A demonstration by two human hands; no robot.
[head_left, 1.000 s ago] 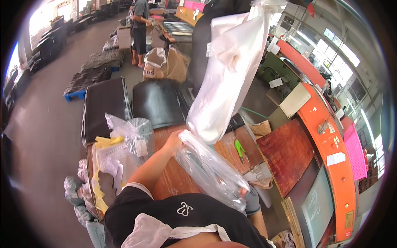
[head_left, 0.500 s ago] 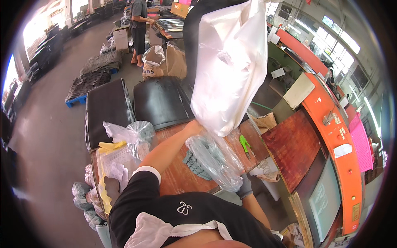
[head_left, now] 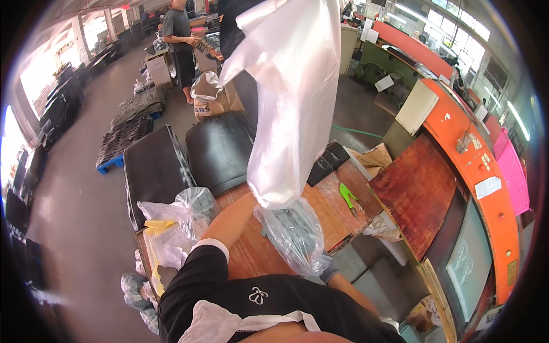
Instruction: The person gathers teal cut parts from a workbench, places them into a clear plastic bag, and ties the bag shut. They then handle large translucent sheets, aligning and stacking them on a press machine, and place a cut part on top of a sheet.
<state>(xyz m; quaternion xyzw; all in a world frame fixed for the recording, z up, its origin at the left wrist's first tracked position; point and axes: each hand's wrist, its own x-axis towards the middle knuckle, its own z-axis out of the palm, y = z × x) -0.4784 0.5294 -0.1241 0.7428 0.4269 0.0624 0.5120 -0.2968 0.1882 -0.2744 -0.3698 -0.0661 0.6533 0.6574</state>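
Observation:
A large white translucent plastic bag (head_left: 297, 114) hangs in front of me above the workbench, its bottom end close to the tabletop. My left forearm reaches up to this bag, but the hand and its fingers are hidden behind the plastic. Below it, on the reddish-brown bench (head_left: 251, 246), lies a clear plastic bag (head_left: 294, 234) with grey-green pieces inside. My right hand (head_left: 327, 267), in a grey glove, is closed on the near end of the clear bag; its fingertips are covered by the plastic.
A green-handled tool (head_left: 346, 197) lies on the bench's right part. Black sheets (head_left: 220, 151) stand along the far edge. Papers (head_left: 168, 240) and another filled clear bag (head_left: 194, 200) are at the left. An orange-edged machine (head_left: 492, 188) is on the right. A person (head_left: 180, 51) stands far back.
The white bag has swung left and spread, its bottom end now over the clear bag. My left hand has gone behind it. The clear bag has shifted slightly, with my right hand beside it.

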